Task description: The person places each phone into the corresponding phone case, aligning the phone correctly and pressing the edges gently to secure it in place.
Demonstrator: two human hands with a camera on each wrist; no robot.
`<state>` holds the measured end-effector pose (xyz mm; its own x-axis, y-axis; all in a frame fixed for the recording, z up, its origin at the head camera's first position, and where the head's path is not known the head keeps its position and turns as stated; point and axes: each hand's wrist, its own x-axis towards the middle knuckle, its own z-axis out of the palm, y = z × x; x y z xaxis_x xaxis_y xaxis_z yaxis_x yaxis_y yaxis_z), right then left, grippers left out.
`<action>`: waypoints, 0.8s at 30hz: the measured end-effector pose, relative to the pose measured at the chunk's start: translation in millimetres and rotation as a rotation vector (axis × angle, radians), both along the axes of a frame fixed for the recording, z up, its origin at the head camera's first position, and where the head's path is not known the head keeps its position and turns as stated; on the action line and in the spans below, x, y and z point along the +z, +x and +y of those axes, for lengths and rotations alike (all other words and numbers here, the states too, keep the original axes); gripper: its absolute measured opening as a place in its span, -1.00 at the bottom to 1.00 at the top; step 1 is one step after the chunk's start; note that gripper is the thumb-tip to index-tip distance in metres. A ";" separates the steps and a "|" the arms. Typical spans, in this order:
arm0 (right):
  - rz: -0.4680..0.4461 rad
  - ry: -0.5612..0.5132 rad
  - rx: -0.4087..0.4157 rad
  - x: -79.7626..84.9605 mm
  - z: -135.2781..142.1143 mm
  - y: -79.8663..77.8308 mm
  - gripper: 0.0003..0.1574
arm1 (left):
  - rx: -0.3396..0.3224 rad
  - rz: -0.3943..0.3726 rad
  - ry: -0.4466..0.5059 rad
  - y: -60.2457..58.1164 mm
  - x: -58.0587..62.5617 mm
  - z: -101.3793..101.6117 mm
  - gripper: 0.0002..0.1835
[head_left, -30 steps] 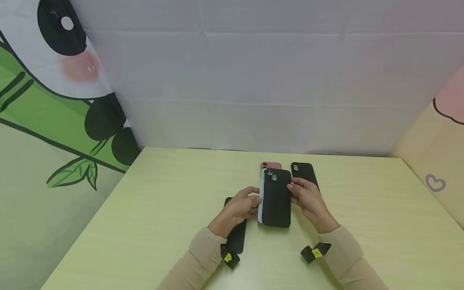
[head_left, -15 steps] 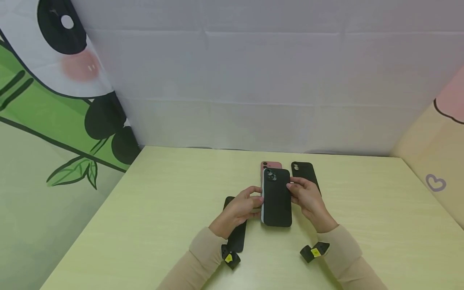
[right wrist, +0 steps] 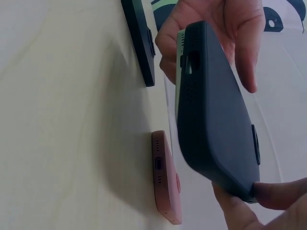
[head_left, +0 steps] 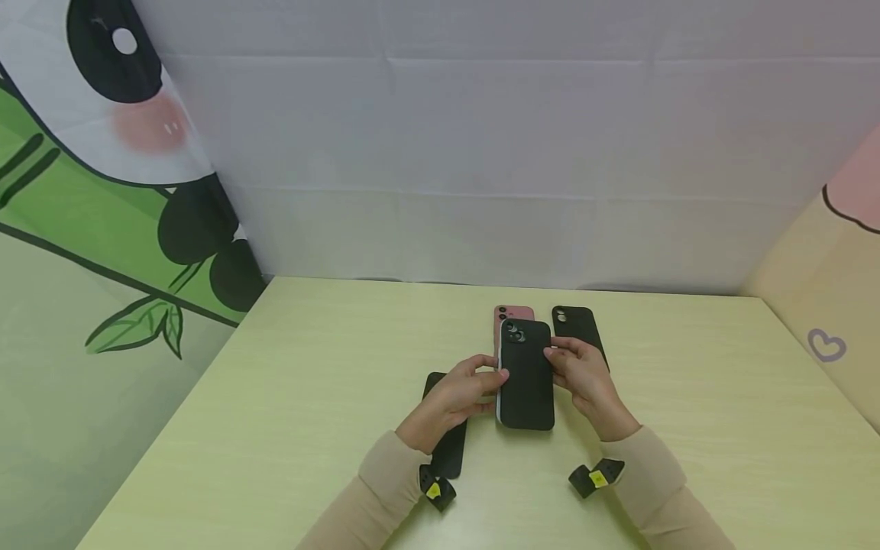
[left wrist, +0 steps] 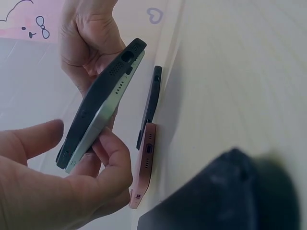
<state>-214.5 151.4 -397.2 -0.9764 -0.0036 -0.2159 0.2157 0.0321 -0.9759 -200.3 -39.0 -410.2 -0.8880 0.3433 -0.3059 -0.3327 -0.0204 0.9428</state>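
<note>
Case (head_left: 528, 393), black, over a pale phone (left wrist: 105, 113), both raised above the tabletop (head_left: 289, 412): my right hand (head_left: 584, 378) pinches the case; my left hand (head_left: 454, 397) curls its fingers beneath the phone. With one edge exposed, uneven thumb pressure could skew the fit or drop the phone.

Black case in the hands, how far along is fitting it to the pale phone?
Looks done: the black case covers the back of the pale phone. In hand: the right grip pinches the case; the left grip curls at the phone's left edge. Remaining: probably pressing that edge in, since it sticks out past the case.
</note>
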 end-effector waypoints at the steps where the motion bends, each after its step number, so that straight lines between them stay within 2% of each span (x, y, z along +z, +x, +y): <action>1: -0.002 0.000 -0.001 0.1 0.0 -0.1 -0.47 | -0.004 0.002 0.002 0.2 0.3 0.0 -0.69; 10: 0.004 -0.023 0.021 -0.1 1.1 1.1 -0.45 | -0.018 0.022 -0.024 1.5 0.7 -0.6 -0.57; 24: -0.010 -0.007 0.052 1.7 3.1 -0.6 -0.39 | -0.036 0.041 -0.058 0.9 1.4 -2.8 -0.61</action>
<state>-215.1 154.6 -395.6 -0.9726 -0.0558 -0.2257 0.2239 0.0364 -0.9739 -199.4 -41.8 -408.9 -0.8874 0.3580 -0.2903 -0.2938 0.0460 0.9548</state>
